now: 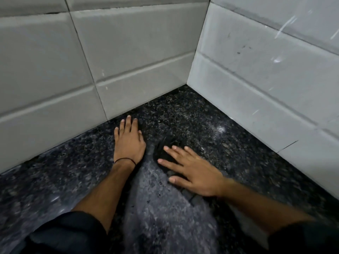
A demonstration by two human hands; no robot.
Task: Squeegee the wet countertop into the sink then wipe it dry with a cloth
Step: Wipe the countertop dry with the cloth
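1. The right hand (190, 171) lies flat with its fingers spread, palm down on a dark cloth (165, 153) that shows only as a dim, blurred patch under and ahead of the fingertips. It grips nothing; it presses.
2. The left hand (128, 140) is also flat and open, fingers together and pointing at the back wall, resting on the bare counter (229, 143) just beside the cloth. A thin black band (124, 160) circles its wrist.
3. The step in hand looks like the drying wipe. A paler, streaked lane of wet sheen (156, 198) runs between the forearms toward the person.
4. To do it well, the person would likely keep the palm flat so the cloth stays spread, work out from the corner in overlapping passes, and push into the seam where the counter meets the tiles. The left hand seems best kept as a brace on a part not yet wiped.
5. The cloth is near the corner, between the two hands. No squeegee and no sink are in view.
6. Count: two hands, two dark sleeves (64, 233), one wrist band, one cloth, one counter, two tiled walls (128, 52) meeting at one corner.
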